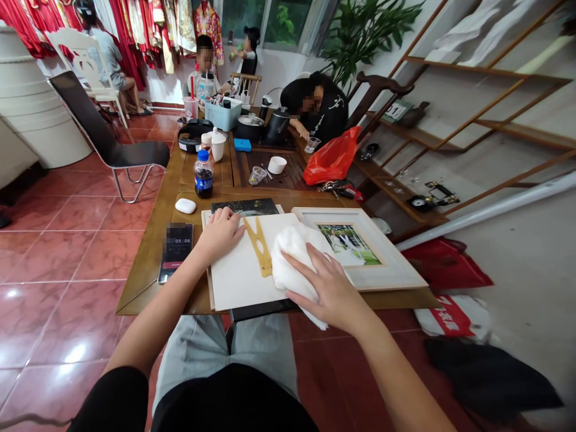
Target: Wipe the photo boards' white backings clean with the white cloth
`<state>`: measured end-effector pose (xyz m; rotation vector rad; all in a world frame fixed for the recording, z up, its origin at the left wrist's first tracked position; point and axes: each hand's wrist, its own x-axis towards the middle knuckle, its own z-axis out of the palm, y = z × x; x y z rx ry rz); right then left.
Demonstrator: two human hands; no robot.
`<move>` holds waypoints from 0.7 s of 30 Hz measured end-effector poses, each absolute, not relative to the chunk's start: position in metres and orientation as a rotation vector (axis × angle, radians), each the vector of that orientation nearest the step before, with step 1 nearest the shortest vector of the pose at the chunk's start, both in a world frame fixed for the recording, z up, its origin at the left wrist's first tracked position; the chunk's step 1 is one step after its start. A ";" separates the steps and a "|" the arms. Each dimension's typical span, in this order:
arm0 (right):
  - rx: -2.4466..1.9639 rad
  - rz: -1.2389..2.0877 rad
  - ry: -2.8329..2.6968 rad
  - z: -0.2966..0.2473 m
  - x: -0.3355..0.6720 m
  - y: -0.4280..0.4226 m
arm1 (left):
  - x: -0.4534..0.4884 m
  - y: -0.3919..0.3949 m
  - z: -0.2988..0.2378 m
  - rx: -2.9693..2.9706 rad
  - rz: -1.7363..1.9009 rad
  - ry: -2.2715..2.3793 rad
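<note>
A bunched white cloth [293,258] is under my right hand [330,285], which grips it with the fingers bent over its right side. The cloth rests on a flat white board [238,279], and one end hangs past the front edge. My left hand [222,233] lies on the board's upper left, fingers stretched out and holding nothing. Beside its fingertips, a yellow flat piece [260,249] with a forked shape and a hole lies on the board. To the right, a white picture frame [400,276] holds a photo [346,243], partly hidden by the cloth.
At the left edge lie a phone [174,255] and a white earbud case [185,206]; a cola bottle [203,174] stands behind. Keys [335,188] and a red plastic bag [330,162] are at the right. A person in black [330,108] leans over the table's far side.
</note>
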<state>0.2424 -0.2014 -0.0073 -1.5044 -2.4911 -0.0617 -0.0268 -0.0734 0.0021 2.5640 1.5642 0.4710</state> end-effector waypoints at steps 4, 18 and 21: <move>-1.551 0.001 -2.488 -0.004 0.240 -0.186 | -0.029 -0.070 0.000 2.607 0.480 1.510; -1.645 -0.025 -2.403 0.002 0.217 -0.128 | -0.027 -0.071 0.004 2.548 0.478 1.568; -1.619 -0.062 -2.394 -0.002 0.221 -0.155 | -0.027 -0.071 0.004 2.537 0.476 1.564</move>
